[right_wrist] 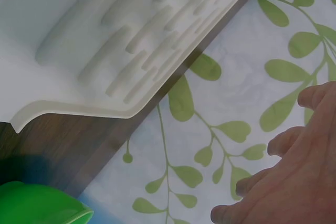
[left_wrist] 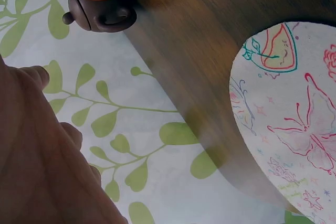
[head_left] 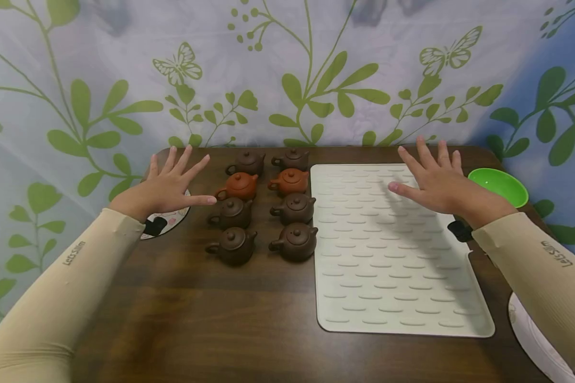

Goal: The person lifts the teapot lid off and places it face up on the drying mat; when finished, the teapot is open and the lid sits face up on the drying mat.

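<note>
My left hand (head_left: 165, 187) hovers over the table's left side with fingers spread and nothing held. Its thumb points toward the teapots. Above the far right part of a cream ridged mat (head_left: 364, 298), my right hand (head_left: 436, 181) is likewise spread and holds nothing. Small clay teapots stand in two columns left of the mat. Most are dark brown, such as the front teapot (head_left: 297, 242); an orange-brown teapot (head_left: 241, 186) and a second orange-brown teapot (head_left: 289, 181) stand in the second row from the back. All have lids on and handles toward the left.
A bright green bowl (head_left: 500, 186) sits at the back right, past the mat. Under my left wrist lies a round white board (left_wrist: 283, 129) with coloured drawings. Another round pale piece (head_left: 536, 335) lies at the right edge. A leaf-patterned cloth (head_left: 268, 69) hangs behind the wooden table (head_left: 211, 319).
</note>
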Motion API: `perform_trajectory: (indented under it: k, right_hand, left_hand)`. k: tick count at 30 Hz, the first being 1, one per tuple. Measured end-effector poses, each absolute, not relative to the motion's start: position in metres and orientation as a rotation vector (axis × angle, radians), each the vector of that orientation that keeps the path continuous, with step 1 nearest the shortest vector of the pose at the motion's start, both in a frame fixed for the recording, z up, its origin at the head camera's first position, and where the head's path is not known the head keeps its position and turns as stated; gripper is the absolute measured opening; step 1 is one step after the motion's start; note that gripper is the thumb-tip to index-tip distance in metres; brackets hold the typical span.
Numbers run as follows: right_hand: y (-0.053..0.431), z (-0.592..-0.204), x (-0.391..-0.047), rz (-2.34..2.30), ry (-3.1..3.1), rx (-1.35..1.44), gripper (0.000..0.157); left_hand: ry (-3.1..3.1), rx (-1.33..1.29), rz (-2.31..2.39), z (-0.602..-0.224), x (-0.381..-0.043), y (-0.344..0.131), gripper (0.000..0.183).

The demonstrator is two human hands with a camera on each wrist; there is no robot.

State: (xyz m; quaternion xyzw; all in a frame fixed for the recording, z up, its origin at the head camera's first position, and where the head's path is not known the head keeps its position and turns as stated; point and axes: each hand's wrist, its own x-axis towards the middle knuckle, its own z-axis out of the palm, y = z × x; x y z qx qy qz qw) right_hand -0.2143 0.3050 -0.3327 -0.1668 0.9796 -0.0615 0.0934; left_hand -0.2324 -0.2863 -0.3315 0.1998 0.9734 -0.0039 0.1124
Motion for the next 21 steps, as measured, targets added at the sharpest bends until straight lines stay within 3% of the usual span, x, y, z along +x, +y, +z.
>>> perform_trajectory:
  k: [21]
  right_hand:
    - [0.289, -0.329, -0.204, -0.214, 2.893, -0.525, 0.097]
  left_hand:
    - [2.871, 0.763, 0.231, -0.317, -0.210, -0.278, 0.102]
